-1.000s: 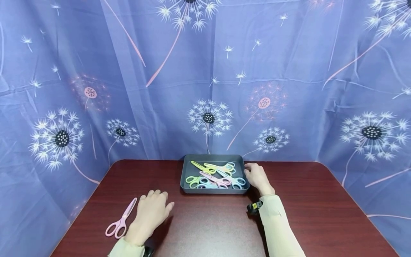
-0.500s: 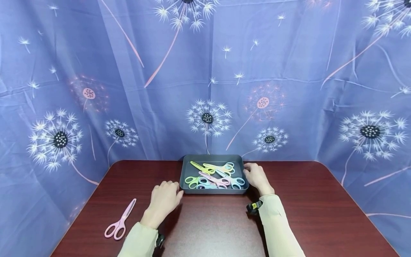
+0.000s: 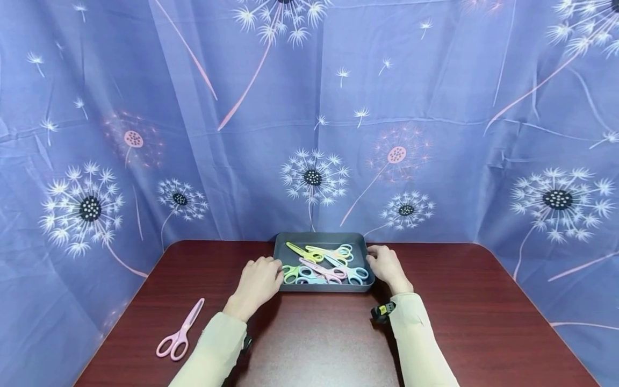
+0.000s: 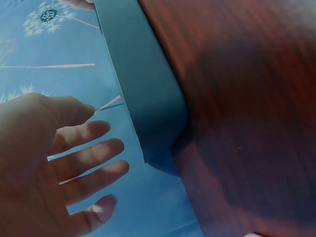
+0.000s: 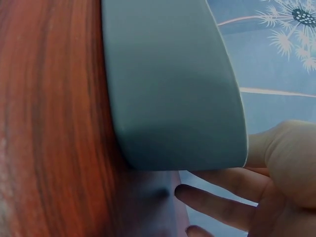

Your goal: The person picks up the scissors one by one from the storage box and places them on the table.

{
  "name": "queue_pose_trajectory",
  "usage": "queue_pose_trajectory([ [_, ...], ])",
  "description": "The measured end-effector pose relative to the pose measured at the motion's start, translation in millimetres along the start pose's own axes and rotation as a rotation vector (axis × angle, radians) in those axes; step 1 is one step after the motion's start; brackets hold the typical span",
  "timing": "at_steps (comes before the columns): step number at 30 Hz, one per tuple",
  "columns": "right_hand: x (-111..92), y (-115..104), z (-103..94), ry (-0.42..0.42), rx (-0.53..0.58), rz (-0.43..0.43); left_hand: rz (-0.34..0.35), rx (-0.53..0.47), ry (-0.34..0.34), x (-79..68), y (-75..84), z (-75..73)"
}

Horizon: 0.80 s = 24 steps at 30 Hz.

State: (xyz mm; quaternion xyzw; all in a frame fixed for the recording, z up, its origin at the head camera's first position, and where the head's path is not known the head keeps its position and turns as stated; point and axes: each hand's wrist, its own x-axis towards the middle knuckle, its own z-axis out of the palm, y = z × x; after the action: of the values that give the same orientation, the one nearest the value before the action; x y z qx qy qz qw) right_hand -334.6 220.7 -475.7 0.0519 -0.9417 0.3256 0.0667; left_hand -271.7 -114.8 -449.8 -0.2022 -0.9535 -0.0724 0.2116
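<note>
A dark grey tray [image 3: 329,288] stands at the far side of the table, holding several children's scissors in yellow, green, pink and light blue. My right hand [image 3: 386,266] grips its right side; in the right wrist view the thumb passes behind the tray wall [image 5: 173,89] while the fingers stay outside. At the tray's left end is my left hand [image 3: 258,282]. The left wrist view shows its fingers [image 4: 94,158] spread and relaxed, with a small gap to the tray wall [image 4: 148,79]. Pink scissors [image 3: 183,332] lie alone on the table, left of my left forearm.
The dark red wooden table [image 3: 459,312] has rounded far corners. A blue curtain [image 3: 251,183] with a dandelion print hangs close behind the tray and down both sides.
My left hand has moved forward and right, from beside the loose pink scissors to the tray's left end. My right hand and the tray have stayed in place.
</note>
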Motion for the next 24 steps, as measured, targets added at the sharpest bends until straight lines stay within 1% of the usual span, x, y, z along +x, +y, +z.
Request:
queue_pose_trajectory([
  [7,1,0,-2.7,-0.008,0.001,0.049,0.017,0.022,-0.039,12.6,9.6,-3.5],
  [12,0,-2,-4.1,-0.003,-0.013,0.083,0.024,0.018,-0.086,19.6,10.4,-1.5],
  [16,0,-1,-3.4,0.001,-0.017,0.088,0.012,0.023,-0.144,25.7,7.2,2.1],
  [18,0,-1,-2.8,-0.003,-0.010,0.090,0.005,0.024,-0.183,28.4,6.1,3.6],
  [22,-1,-1,-1.4,-0.005,0.001,0.089,0.006,0.013,-0.253,32.6,4.8,6.7],
  [24,-1,0,-0.4,-0.002,0.006,0.084,0.008,0.004,-0.275,33.9,4.6,8.8],
])
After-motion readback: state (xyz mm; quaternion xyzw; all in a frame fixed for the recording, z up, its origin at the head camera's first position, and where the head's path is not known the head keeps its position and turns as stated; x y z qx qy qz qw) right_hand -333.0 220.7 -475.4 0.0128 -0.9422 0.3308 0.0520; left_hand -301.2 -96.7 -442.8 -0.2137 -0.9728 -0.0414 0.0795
